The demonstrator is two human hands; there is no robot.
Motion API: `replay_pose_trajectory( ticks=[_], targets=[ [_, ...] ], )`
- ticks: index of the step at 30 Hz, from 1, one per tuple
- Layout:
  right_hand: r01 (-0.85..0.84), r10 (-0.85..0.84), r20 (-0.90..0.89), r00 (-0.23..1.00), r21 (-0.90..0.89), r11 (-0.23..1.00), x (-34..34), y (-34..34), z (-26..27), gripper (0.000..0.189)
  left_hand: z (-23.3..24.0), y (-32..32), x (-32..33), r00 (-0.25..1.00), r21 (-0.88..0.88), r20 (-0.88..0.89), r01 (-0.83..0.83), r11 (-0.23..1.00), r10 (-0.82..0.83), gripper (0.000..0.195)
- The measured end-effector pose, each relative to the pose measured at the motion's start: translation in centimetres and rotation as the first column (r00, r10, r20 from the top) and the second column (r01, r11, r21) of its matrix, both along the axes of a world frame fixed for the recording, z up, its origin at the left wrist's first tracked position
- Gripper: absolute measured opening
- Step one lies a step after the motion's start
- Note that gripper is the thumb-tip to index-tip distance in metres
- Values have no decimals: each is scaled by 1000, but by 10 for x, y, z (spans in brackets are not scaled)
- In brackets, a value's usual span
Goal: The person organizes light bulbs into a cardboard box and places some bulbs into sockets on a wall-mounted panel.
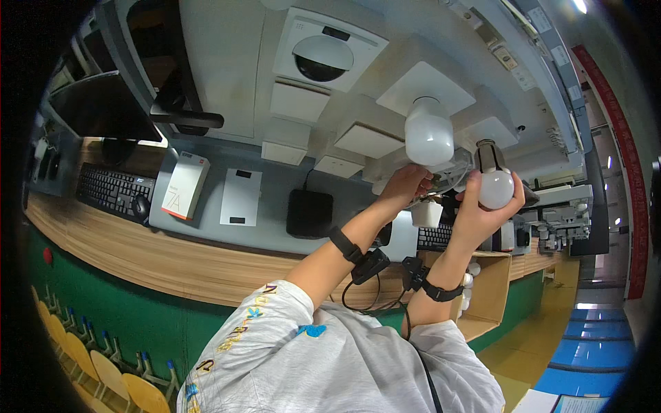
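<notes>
My right hand [483,214] is wrapped around a round white light bulb [496,189], its thumb and fingers on the globe. The bulb's shiny metal neck [489,155] points up towards a white square mount [488,131] on the panel. Whether the neck touches that mount is not plain. My left hand [405,186] has its fingertips bent near loose thin wires [449,186], just below a larger white bulb [429,134] fixed on another square base [423,88]. The left fingertips are partly hidden, so any hold on the wires is unclear. Below them hangs a small white block [426,213].
The grey panel [227,67] carries a dome camera [323,57] and several white boxes [299,100]. Along the desk [206,258] lie a phone box [186,185], a white plate [241,197], a black device [310,213] and a keyboard [113,188]. A cardboard box [490,294] holds several bulbs.
</notes>
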State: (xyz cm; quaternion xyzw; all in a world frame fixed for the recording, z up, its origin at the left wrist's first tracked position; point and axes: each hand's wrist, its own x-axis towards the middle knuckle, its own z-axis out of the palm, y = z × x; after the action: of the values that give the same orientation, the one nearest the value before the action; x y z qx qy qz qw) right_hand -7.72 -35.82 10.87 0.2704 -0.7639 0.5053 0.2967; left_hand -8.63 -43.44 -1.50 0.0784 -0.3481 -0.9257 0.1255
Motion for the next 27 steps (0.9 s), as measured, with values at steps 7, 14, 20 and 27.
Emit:
replay_pose_trajectory(
  ticks=[7, 14, 20, 27],
  targets=[
    [6, -9, -63, 998, -38, 999, -5, -1, -4, 58, 7, 0, 6, 999, -72, 49, 18, 997, -14, 25],
    [-49, 41, -74, 996, -101, 994, -4, -3, -2, 56, 7, 4, 9, 999, -64, 38, 16, 998, -14, 25],
    [-33, 27, -93, 995, -63, 997, 2, -3, 0, 58, 20, 8, 26, 998, -159, 66, 14, 987, -4, 26],
    [6, -12, -134, 991, -47, 999, 15, -2, -12, 59, 35, 13, 51, 998, -213, -44, 32, 977, -42, 24]
  ],
)
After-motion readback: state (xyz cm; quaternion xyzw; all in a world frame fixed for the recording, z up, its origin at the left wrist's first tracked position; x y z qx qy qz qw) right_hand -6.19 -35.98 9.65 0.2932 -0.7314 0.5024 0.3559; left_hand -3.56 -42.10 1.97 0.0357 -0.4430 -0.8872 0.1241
